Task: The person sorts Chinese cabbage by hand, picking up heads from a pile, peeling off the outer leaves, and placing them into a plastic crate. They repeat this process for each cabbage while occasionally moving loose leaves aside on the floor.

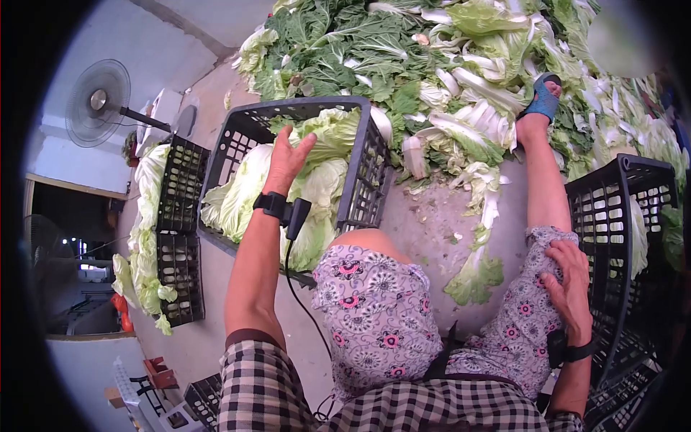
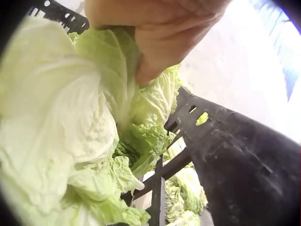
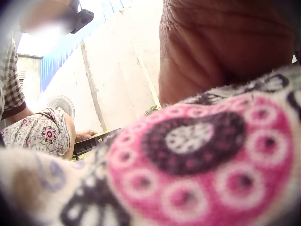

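My left hand [image 1: 288, 160] reaches over a black plastic crate [image 1: 358, 169] filled with napa cabbages [image 1: 248, 189]. Its thumb and fingers are spread apart, with the fingertips right at the pale heads. Seen from the left wrist, the hand [image 2: 162, 33] comes in from the top, against a green leaf [image 2: 110, 59]; part of the fingers is hidden there. My right hand [image 1: 572, 282] rests on the patterned trouser leg [image 1: 515, 302] near the knee, fingers loosely laid and holding nothing. The right wrist view has that hand [image 3: 221, 52] close up on the cloth.
A large heap of loose cabbage leaves [image 1: 345, 43] covers the floor ahead. Further crates of cabbage stand at left [image 1: 180, 277] and right [image 1: 608, 237]. A standing fan [image 1: 98, 99] is at the far left. One leaf [image 1: 475, 277] lies between the legs; a black cable [image 1: 306, 306] hangs from the left wrist.
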The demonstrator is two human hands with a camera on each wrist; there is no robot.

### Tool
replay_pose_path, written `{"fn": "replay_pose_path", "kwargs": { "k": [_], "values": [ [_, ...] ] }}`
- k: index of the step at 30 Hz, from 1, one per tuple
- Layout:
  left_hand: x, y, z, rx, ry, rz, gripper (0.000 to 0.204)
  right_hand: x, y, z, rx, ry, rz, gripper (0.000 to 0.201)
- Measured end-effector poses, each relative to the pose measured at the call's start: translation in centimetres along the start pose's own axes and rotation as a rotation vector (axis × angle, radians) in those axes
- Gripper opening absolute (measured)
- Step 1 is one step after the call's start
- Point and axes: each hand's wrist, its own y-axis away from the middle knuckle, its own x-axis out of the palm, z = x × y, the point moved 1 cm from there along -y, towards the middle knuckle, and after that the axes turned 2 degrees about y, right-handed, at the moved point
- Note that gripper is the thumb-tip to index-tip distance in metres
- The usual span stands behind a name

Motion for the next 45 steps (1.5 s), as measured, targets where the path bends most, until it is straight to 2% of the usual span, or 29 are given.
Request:
{"fn": "replay_pose_path", "kwargs": {
  "k": [1, 2, 4, 6, 7, 10, 11, 14, 15, 16, 18, 20, 22, 23, 24, 29, 32, 33, 36, 40, 43, 45],
  "values": [
    [-1.3, 0.8, 0.8, -0.079, -0.021, 0.118, 0.090, 0.1, 0.1, -0.1, -0.002, -0.010, -0.011, 0.038],
    [-1.7, 1.6, 2.1, -0.139, -0.042, 0.204, 0.092, 0.2, 0.2, -0.3, -0.001, -0.021, -0.022, 0.038],
    [-2.2, 4.9, 0.9, -0.285, -0.207, 0.582, 0.093, 0.2, 0.2, -0.5, -0.019, -0.019, -0.031, 0.038],
    [-0.7, 8.2, 3.1, 0.047, -0.463, 0.553, 0.094, 0.3, 0.2, -0.5, -0.033, -0.021, -0.044, 0.038],
    [-0.4, 8.6, 3.8, -0.017, -0.447, 0.535, 0.093, 0.4, 0.2, -0.4, -0.032, -0.013, -0.039, 0.037],
    [-1.3, 8.0, 4.8, -0.220, -0.008, 0.566, 0.091, 0.3, 0.3, -0.5, -0.029, 0.013, -0.039, 0.036],
    [-1.6, 7.7, 4.2, -0.222, -0.088, 0.570, 0.084, 0.3, 0.4, -0.6, -0.036, 0.018, -0.048, 0.036],
    [-4.3, 7.0, 1.8, -0.258, -0.050, 0.649, 0.074, 0.6, 0.4, -0.7, -0.035, 0.009, -0.061, 0.036],
    [-5.5, 6.5, 1.6, -0.369, 0.073, 0.609, 0.071, 0.6, 0.4, -0.7, -0.029, 0.008, -0.060, 0.035],
    [-6.7, 6.2, 1.4, -0.374, 0.145, 0.472, 0.070, 0.6, 0.4, -0.6, -0.027, 0.014, -0.058, 0.036],
    [-8.9, 4.9, 4.6, -0.507, 0.232, 0.274, 0.069, 0.5, 0.3, -0.5, -0.027, 0.034, -0.045, 0.036],
    [-10.3, 2.6, 15.7, -0.273, -0.038, 0.106, 0.069, 0.6, 0.1, -0.3, -0.028, 0.047, -0.040, 0.036],
    [-11.7, 3.1, 15.7, -0.210, -0.517, -0.016, 0.071, 0.7, -0.2, 0.1, -0.018, 0.065, -0.024, 0.035],
    [-12.0, 3.2, 14.7, -0.238, -0.606, 0.012, 0.071, 0.6, -0.4, 0.4, -0.007, 0.077, -0.012, 0.035],
    [-12.0, 2.8, 15.4, -0.240, -0.656, 0.044, 0.073, 0.6, -0.5, 0.7, 0.005, 0.090, -0.001, 0.034],
    [-9.9, 0.0, 18.0, -0.168, -0.755, -0.015, 0.082, 1.0, -1.4, 1.4, 0.033, 0.142, 0.019, 0.031],
    [-9.1, -1.4, 20.2, -0.337, -0.615, 0.052, 0.085, 1.0, -1.9, 2.1, 0.061, 0.151, 0.022, 0.030],
    [-9.0, -1.7, 19.4, -0.357, -0.713, 0.063, 0.087, 1.0, -2.1, 2.2, 0.067, 0.151, 0.024, 0.029],
    [-9.5, -3.2, 18.7, -0.536, -0.753, 0.174, 0.087, 1.2, -2.4, 2.7, 0.100, 0.154, 0.010, 0.028],
    [-7.3, -1.7, 20.6, -0.402, -0.892, -0.008, 0.093, 1.5, -2.6, 2.9, 0.120, 0.138, -0.009, 0.026],
    [-7.7, -1.8, 21.1, -0.529, -0.714, 0.040, 0.096, 1.4, -2.2, 2.7, 0.130, 0.128, -0.009, 0.025],
    [-8.7, -2.0, 19.9, -0.649, -0.597, 0.054, 0.096, 1.4, -2.1, 2.2, 0.137, 0.116, 0.018, 0.024]
  ]
}}
